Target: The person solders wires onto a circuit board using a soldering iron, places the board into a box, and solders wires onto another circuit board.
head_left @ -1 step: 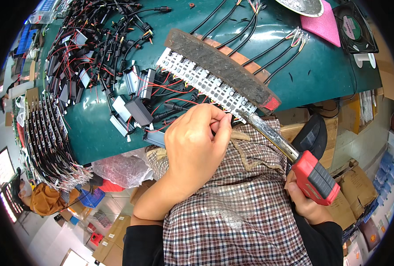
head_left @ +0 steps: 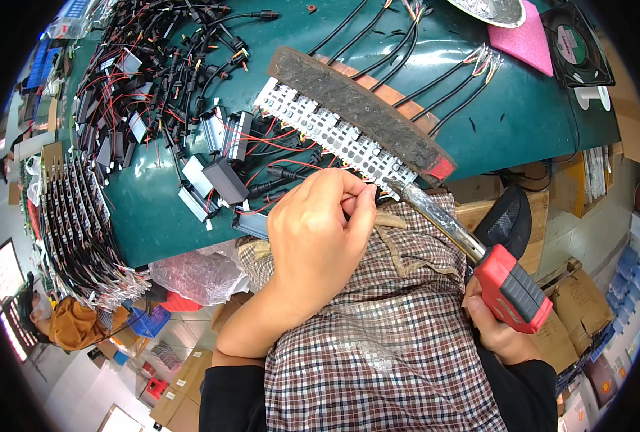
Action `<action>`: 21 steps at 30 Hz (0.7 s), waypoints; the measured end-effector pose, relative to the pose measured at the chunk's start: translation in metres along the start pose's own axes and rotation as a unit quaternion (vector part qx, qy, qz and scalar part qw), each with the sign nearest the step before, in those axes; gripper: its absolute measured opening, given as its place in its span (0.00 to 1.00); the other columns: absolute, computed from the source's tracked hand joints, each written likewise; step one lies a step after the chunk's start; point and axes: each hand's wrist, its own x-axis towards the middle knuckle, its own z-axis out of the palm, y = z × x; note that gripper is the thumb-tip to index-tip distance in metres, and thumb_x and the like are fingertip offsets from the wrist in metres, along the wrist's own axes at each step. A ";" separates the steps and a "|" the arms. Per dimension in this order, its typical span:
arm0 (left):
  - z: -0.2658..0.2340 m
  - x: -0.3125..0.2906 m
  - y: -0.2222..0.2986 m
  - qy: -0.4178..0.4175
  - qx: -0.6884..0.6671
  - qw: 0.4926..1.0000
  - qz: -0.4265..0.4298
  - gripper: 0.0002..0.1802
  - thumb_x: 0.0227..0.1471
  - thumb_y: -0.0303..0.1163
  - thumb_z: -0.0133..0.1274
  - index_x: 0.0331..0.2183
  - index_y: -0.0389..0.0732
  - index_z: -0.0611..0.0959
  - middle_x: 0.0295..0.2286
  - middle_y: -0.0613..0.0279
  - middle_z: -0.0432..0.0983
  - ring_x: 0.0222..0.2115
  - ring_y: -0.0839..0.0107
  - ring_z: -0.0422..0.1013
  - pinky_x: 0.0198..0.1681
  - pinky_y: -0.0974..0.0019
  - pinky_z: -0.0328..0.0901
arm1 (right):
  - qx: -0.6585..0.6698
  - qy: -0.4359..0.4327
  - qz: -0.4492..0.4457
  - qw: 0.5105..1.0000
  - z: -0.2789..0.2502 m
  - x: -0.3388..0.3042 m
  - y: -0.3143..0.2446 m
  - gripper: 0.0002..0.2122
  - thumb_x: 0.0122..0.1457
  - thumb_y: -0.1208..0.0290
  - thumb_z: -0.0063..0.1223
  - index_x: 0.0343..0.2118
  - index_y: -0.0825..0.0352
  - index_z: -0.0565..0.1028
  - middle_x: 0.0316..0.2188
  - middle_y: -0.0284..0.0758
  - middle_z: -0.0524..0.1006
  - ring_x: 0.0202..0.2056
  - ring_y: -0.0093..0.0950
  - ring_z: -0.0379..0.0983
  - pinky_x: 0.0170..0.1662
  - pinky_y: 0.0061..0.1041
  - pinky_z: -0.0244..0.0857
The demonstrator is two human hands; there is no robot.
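Observation:
My right hand (head_left: 503,327) grips the red and black handle of a soldering iron (head_left: 442,219). Its metal shaft slants up and left, and the tip meets the near right end of a row of white circuit boards (head_left: 334,129). Close by, my left hand (head_left: 323,234) is closed in a pinch at the boards' near edge; what lies between thumb and forefinger is too small to make out. A dark, worn bar (head_left: 363,111) with a red end lies along the boards' far side. Black cables (head_left: 384,54) with stripped, coloured wire ends stick out beyond it.
Grey metal housings (head_left: 225,180) with red wires and a heap of black connector cables (head_left: 169,79) cover the green table's (head_left: 154,223) left part. Wired strips (head_left: 79,223) hang at its left edge. Far right are a metal bowl (head_left: 503,11), pink foam (head_left: 525,43) and a fan (head_left: 575,47).

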 end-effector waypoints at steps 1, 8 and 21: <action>-0.001 0.000 0.001 -0.003 0.003 1.000 -0.001 0.10 0.49 0.25 0.67 0.26 0.41 0.79 0.20 0.65 0.75 0.18 0.69 0.71 0.23 0.64 0.66 | 0.000 -0.001 -0.001 1.000 0.000 0.000 0.000 0.11 0.53 0.79 0.64 0.40 0.70 0.81 0.28 0.36 0.79 0.28 0.34 0.78 0.33 0.31 0.70; -0.005 0.000 0.001 0.041 0.025 0.998 0.040 0.06 0.55 0.23 0.65 0.30 0.38 0.82 0.21 0.67 0.74 0.14 0.79 0.62 0.19 0.70 0.57 | 0.027 0.016 0.018 0.999 -0.001 0.000 -0.005 0.11 0.53 0.80 0.64 0.40 0.71 0.81 0.28 0.36 0.80 0.29 0.32 0.78 0.35 0.30 0.71; 0.000 -0.015 -0.004 -0.012 0.026 0.998 0.052 0.12 0.45 0.26 0.73 0.33 0.39 0.86 0.23 0.67 0.72 0.19 0.78 0.67 0.21 0.72 0.62 | 0.044 0.019 0.031 0.998 -0.001 -0.002 -0.004 0.09 0.56 0.77 0.64 0.40 0.71 0.81 0.29 0.36 0.80 0.29 0.29 0.78 0.35 0.28 0.71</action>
